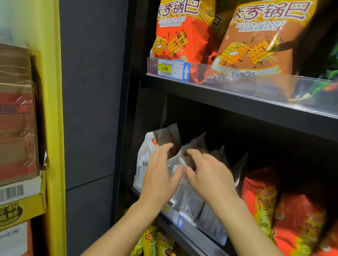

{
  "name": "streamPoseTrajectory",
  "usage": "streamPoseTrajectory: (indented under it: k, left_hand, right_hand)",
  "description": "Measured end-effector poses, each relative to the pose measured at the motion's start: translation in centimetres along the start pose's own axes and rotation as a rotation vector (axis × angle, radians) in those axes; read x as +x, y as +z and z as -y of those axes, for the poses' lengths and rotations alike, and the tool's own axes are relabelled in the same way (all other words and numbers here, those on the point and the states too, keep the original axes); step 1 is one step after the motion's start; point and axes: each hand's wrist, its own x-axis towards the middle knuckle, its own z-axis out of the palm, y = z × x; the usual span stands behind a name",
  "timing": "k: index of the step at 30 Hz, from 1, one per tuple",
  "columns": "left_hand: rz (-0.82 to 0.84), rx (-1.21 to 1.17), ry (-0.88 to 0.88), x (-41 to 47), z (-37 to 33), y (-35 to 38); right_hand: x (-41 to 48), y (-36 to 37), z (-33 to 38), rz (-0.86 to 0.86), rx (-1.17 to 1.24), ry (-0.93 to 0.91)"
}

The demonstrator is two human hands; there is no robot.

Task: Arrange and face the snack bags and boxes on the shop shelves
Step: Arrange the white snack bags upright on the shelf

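The white bags [188,198] stand at the left end of the middle shelf [202,236]. The left hand [159,174] lies loose against them, and the right hand [211,177] pinches one bag's top. It is best to pull that bag up straight, front out, and hold the others still.

- A shop's snack aisle; dark tiered shelves [253,111] run above and below the left hand [160,176] and right hand [211,177]
- Above the hands, a clear rail [278,84] on the shelf edge carries a price label [173,69] reading 2.90, with barcode and blue arrow
- Stock stands in rows of one kind: rice crust bags [261,36] above; white bags [188,198] at the hands; orange bags [262,197] to their right; yellow bags [165,255] beneath
- Left of the hands, past a yellow frame [57,112], stacked cartons [4,117] with barcodes
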Motion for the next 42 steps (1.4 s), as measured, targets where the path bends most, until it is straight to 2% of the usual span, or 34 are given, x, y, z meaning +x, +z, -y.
streamPoseTrajectory:
  k: [9,12,21,30,39,42]
  left_hand:
    - [0.148,0.019,-0.195,1.7,1.0,2.4]
    - [0.161,0.042,-0.186,1.8,1.9,2.9]
    - [0.007,-0.024,-0.127,0.9,0.9,0.1]
    - [-0.126,-0.169,-0.074,0.9,-3.5,-5.8]
    - [-0.151,-0.406,-0.32,-0.9,-1.7,-12.2]
    - [-0.188,-0.468,-0.39,-1.7,-1.3,-13.8]
  right_hand:
    - [-1.6,-0.2,-0.3,-0.01,-0.095,0.021]
    - [-1.9,-0.4,-0.5,0.011,-0.114,0.024]
    - [-1.9,-0.7,-0.7,0.012,-0.115,0.059]
    - [-1.4,-0.6,-0.7,0.03,-0.069,0.077]
    - [-0.8,-0.7,-0.2,-0.016,0.055,0.02]
    - [-0.7,-0.7,0.5,-0.086,0.091,0.053]
